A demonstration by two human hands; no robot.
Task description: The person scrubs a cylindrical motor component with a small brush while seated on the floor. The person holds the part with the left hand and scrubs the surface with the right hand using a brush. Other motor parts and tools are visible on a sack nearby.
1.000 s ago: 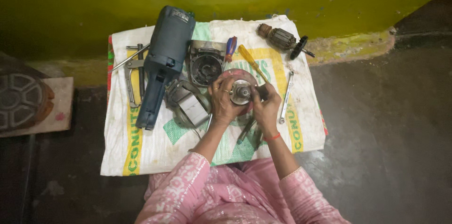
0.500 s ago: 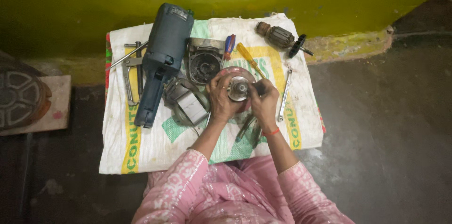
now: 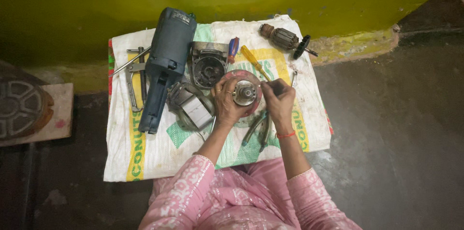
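My left hand (image 3: pixel 226 101) grips a round reddish metal housing with a silver hub (image 3: pixel 245 92) over a white woven sack (image 3: pixel 145 152) spread on the floor. My right hand (image 3: pixel 279 99) is closed at the housing's right edge, fingers pinched; whether it holds a small tool or part is too small to tell. Pliers (image 3: pixel 258 130) lie just below my right hand. A blue power tool body (image 3: pixel 165 65) lies to the left.
On the sack also lie a grey gear case (image 3: pixel 208 64), a stator block (image 3: pixel 191 109), a yellow-handled screwdriver (image 3: pixel 254 62), a red-blue screwdriver (image 3: pixel 233 49), a motor armature (image 3: pixel 286 39) and a metal puller (image 3: pixel 134 81). A green wall stands behind. A round disc (image 3: pixel 19 109) sits far left.
Both hands stay on the round housing; my right hand has shifted slightly to its right edge. Nothing else on the sack has moved.
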